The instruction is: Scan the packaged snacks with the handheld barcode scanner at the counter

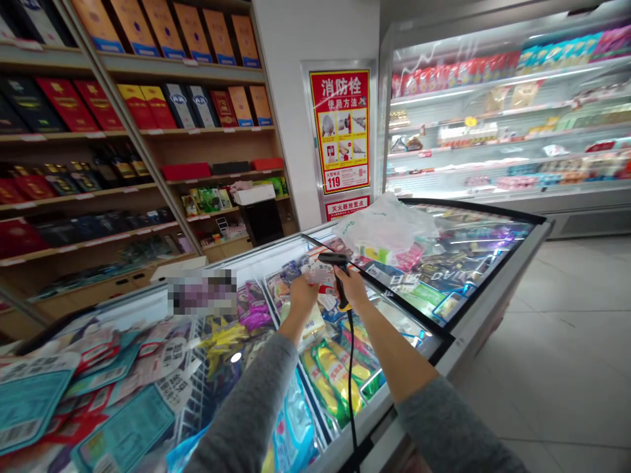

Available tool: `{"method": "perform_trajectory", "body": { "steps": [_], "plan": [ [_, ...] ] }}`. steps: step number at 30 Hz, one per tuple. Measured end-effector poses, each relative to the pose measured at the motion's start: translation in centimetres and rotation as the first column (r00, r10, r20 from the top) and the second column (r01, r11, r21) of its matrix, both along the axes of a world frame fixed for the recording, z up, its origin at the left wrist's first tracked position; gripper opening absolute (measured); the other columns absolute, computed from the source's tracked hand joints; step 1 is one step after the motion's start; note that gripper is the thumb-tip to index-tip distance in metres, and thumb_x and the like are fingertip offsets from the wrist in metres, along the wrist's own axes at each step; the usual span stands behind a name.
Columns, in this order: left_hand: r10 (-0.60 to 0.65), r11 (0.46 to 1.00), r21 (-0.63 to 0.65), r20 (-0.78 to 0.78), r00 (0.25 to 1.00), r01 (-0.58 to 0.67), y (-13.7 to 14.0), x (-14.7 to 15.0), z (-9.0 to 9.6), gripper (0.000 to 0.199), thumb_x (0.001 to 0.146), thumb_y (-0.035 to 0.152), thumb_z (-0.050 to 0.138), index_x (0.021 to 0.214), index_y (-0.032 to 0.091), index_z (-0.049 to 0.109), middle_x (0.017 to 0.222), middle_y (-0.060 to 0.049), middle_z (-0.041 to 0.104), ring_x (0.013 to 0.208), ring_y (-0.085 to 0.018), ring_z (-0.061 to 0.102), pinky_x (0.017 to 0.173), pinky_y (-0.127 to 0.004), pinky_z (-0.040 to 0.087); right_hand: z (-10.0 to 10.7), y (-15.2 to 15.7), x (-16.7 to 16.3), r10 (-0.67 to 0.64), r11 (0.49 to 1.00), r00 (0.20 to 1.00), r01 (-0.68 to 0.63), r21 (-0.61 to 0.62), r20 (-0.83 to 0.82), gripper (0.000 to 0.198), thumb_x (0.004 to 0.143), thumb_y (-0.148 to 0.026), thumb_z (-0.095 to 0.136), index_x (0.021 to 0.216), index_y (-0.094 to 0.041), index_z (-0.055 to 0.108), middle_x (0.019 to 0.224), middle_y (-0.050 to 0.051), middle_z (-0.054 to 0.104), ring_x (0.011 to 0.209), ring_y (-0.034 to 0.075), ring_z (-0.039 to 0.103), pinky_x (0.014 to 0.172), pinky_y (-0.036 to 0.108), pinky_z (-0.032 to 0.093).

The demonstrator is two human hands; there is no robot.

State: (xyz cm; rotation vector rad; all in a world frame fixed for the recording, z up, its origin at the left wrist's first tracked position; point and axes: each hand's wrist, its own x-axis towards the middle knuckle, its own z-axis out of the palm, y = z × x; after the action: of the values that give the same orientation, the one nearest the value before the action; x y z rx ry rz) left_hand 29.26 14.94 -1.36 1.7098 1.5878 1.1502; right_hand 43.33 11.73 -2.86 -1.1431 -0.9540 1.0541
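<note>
Head-worn view, facing forward, angled down

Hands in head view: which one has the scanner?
The right hand: its fingers wrap the handle of the black corded scanner. The left hand instead holds a red-and-white packet.

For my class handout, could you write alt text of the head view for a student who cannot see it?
A person's right hand holds a corded handheld scanner by a package in the left hand, above a chest freezer of colourful packets. Behind stand shelves of boxes, a red notice and a lit display fridge.
</note>
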Motion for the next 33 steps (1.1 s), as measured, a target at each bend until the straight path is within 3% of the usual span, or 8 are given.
{"method": "perform_trajectory", "body": {
  "steps": [5, 8, 11, 15, 17, 26, 30, 33],
  "plan": [
    [-0.058, 0.996, 0.026, -0.482, 0.874, 0.081, -3.9, -6.4, 3.9, 0.027, 0.086, 0.023, 0.065, 0.11, 0.017, 0.078, 0.121, -0.013, 0.075, 0.118, -0.027, 0.066, 0.104, -0.033, 0.046, 0.6, -1.8, -1.5, -0.01, 1.0, 1.0, 0.01, 0.029, -0.011, 0.04, 0.077, -0.058, 0.068, 0.068, -0.023, 0.052, 0.043, -0.004, 0.053, 0.033, 0.013, 0.047, 0.032, 0.024, 0.036],
    [-0.1, 0.995, -0.066, -0.567, 0.818, 0.077, -6.6, -13.3, 5.8, 0.026, 0.086, 0.026, 0.064, 0.107, 0.021, 0.079, 0.116, -0.008, 0.077, 0.106, -0.025, 0.071, 0.094, -0.028, 0.05, 1.0, -3.0, -3.9, 0.115, 0.993, 0.99, -0.116, 0.0, -0.077, 0.041, 0.077, -0.058, 0.07, 0.068, -0.023, 0.05, 0.045, -0.003, 0.054, 0.034, 0.012, 0.047, 0.032, 0.024, 0.037],
    [-0.043, 0.987, -0.147, -0.654, 0.755, -0.071, -9.6, -21.0, 7.4, 0.028, 0.081, 0.027, 0.068, 0.105, 0.02, 0.078, 0.114, -0.01, 0.078, 0.102, -0.026, 0.073, 0.087, -0.028, 0.051, 1.5, -4.5, -7.9, 0.254, 0.965, 0.962, -0.259, -0.036, -0.103, 0.041, 0.076, -0.057, 0.072, 0.072, -0.022, 0.05, 0.05, -0.004, 0.056, 0.035, 0.011, 0.048, 0.033, 0.023, 0.037],
    [-0.038, 0.956, -0.215, -0.765, 0.643, -0.199, -14.5, -29.1, 8.8, 0.024, 0.073, 0.031, 0.073, 0.093, 0.019, 0.076, 0.106, -0.013, 0.078, 0.103, -0.03, 0.072, 0.083, -0.03, 0.049, 2.6, -7.0, -14.5, 0.473, 0.879, 0.879, -0.475, -0.035, -0.059, 0.044, 0.075, -0.06, 0.073, 0.075, -0.023, 0.05, 0.05, -0.005, 0.057, 0.035, 0.011, 0.048, 0.033, 0.022, 0.035],
    [-0.028, 0.945, -0.234, -0.755, 0.655, -0.229, -17.2, -31.8, 9.1, 0.023, 0.071, 0.032, 0.074, 0.09, 0.019, 0.075, 0.101, -0.013, 0.078, 0.1, -0.031, 0.073, 0.08, -0.03, 0.049, 2.9, -8.3, -17.4, 0.554, 0.831, 0.831, -0.555, -0.033, -0.047, 0.047, 0.073, -0.064, 0.074, 0.075, -0.023, 0.049, 0.05, -0.005, 0.057, 0.034, 0.011, 0.047, 0.032, 0.023, 0.034],
    [-0.057, 0.914, -0.346, -0.626, 0.778, -0.211, -28.7, -36.3, 7.3, 0.047, 0.046, 0.036, 0.084, 0.088, 0.021, 0.069, 0.089, -0.005, 0.076, 0.088, -0.028, 0.071, 0.072, -0.029, 0.049, 2.8, -13.7, -24.6, 0.722, 0.69, 0.692, -0.719, -0.089, 0.006, 0.053, 0.068, -0.069, 0.077, 0.075, -0.023, 0.051, 0.049, -0.004, 0.057, 0.034, 0.012, 0.047, 0.033, 0.025, 0.033],
    [0.011, 0.904, -0.327, -0.624, 0.781, -0.274, -30.8, -36.1, 5.7, 0.067, 0.033, 0.025, 0.09, 0.094, 0.019, 0.066, 0.102, -0.011, 0.076, 0.096, -0.033, 0.071, 0.077, -0.032, 0.051, 2.9, -15.7, -26.2, 0.799, 0.6, 0.599, -0.791, -0.118, 0.044, 0.05, 0.072, -0.066, 0.077, 0.08, -0.023, 0.053, 0.05, -0.004, 0.058, 0.035, 0.012, 0.047, 0.035, 0.025, 0.033],
    [0.054, 0.888, -0.326, -0.628, 0.776, -0.325, -31.1, -36.0, 5.1, 0.072, 0.032, 0.021, 0.091, 0.098, 0.018, 0.066, 0.106, -0.014, 0.076, 0.1, -0.036, 0.071, 0.081, -0.033, 0.051, 3.0, -16.7, -27.2, 0.814, 0.581, 0.574, -0.803, -0.132, 0.09, 0.051, 0.072, -0.066, 0.076, 0.078, -0.022, 0.051, 0.051, -0.004, 0.058, 0.035, 0.011, 0.047, 0.036, 0.025, 0.034]
  ]
}}
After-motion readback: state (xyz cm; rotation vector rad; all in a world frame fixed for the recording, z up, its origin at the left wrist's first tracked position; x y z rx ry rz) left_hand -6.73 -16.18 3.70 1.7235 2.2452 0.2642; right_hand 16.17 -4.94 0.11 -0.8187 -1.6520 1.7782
